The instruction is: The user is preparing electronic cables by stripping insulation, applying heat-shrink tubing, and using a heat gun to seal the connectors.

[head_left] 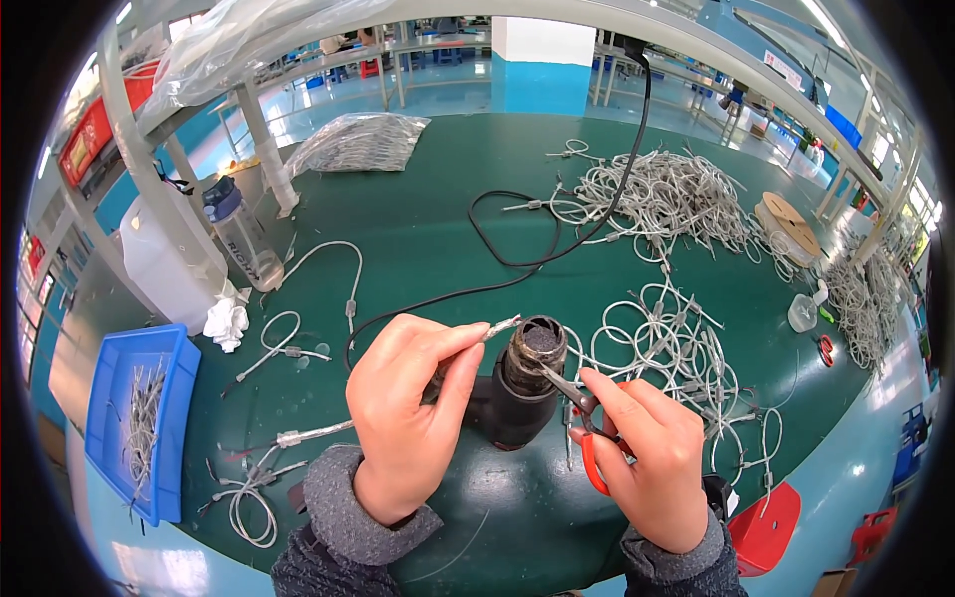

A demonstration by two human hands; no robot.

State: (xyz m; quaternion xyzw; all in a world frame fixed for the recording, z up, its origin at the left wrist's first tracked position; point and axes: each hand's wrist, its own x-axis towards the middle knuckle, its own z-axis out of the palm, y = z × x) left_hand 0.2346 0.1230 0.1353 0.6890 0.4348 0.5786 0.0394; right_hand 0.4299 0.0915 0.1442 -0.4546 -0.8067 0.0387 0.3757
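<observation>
My left hand (413, 398) is closed, thumb and forefinger pinching a thin grey cable whose silvery end (503, 325) sticks out toward the right. Red-handled scissors (589, 438) are in my right hand (647, 453), fingers in the handles. Their dark tips reach the nozzle of a black heat gun (522, 393) standing between my hands with its round mouth upward; I cannot tell whether they touch it. The cable end is close to the left rim of that mouth. Right of the gun lies a loose heap of grey looped cables (667, 358).
A blue tray (184, 428) of short cables stands left, near a water bottle (244, 239) and crumpled tissue (227, 320). Beyond are a bagged cable bundle (360, 142), a bigger cable pile (662, 199) and a spool (788, 227). A black cord (448, 296) crosses the green table (418, 219).
</observation>
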